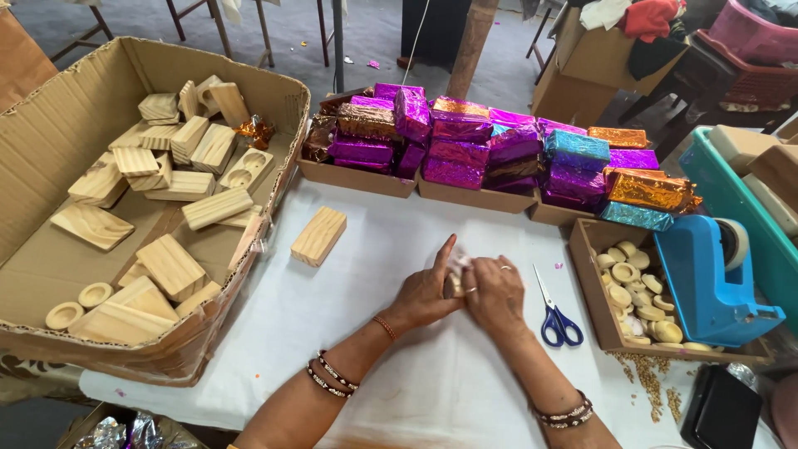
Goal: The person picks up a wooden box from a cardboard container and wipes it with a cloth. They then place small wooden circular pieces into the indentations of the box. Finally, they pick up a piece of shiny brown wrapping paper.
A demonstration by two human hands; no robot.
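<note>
A small wooden piece, partly wrapped in white tissue, sits pinched between both hands at the middle of the white-covered table. The left hand and right hand close on it equally; its axis cannot be told. Blue-handled scissors lie just right.

Grey floor, wooden post, chair legs.

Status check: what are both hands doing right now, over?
Left hand and right hand together, closed on a small wooden piece in white wrap. Scissors right of them, wooden block left; nothing blocking.
</note>
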